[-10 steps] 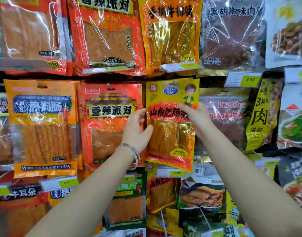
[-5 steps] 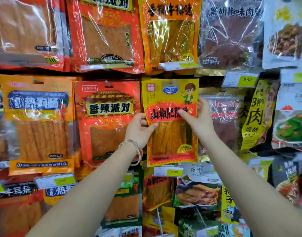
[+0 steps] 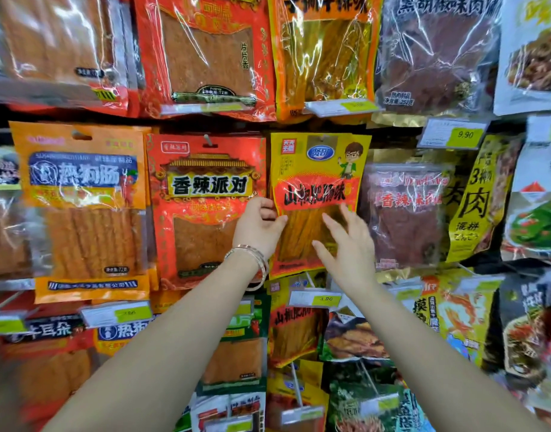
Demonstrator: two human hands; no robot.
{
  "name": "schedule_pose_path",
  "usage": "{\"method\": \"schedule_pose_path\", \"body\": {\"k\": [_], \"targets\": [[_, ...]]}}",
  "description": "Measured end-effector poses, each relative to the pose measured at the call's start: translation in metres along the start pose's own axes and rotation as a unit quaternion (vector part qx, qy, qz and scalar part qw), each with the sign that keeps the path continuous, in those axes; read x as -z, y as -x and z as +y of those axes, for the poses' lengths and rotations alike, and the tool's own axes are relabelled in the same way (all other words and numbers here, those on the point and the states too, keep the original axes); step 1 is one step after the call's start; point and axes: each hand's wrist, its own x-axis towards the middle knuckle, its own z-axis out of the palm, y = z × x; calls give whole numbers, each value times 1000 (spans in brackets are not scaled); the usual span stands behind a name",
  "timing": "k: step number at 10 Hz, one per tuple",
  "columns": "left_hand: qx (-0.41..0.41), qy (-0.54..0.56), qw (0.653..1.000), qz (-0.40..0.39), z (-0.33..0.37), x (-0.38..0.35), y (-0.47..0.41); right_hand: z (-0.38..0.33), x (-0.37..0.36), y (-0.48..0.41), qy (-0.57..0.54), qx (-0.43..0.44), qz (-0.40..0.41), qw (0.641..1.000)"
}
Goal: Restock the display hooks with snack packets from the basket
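Observation:
A yellow snack packet (image 3: 318, 169) with a red band and a clear window hangs flat at the middle of the display wall, its top hole at a hook (image 3: 322, 139). My left hand (image 3: 257, 227), a bracelet on its wrist, pinches the packet's left edge with thumb in front and fingers curled. In front of the packet's window, my right hand (image 3: 349, 247) has its fingers spread and straight and holds nothing. The basket is not in view.
A red packet (image 3: 205, 188) hangs just left of the yellow one, and an orange packet (image 3: 81, 182) hangs farther left. A dark meat packet (image 3: 405, 213) hangs to the right. Price tags (image 3: 314, 299) jut out below. Rows of packets fill the wall above and below.
The yellow packet has settled flat against the wall at its hook. My right hand has let go of its right edge, dropped lower and spread its fingers. My left hand stays at the left edge.

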Motion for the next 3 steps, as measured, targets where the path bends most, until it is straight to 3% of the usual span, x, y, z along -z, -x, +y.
{"method": "schedule_pose_path", "body": {"k": [1, 3], "targets": [[7, 2, 1000, -19, -5, 12, 9, -15, 2, 7, -17, 4, -47, 999], [35, 7, 998, -61, -33, 62, 42, -47, 9, 45, -51, 27, -29, 998]]}}
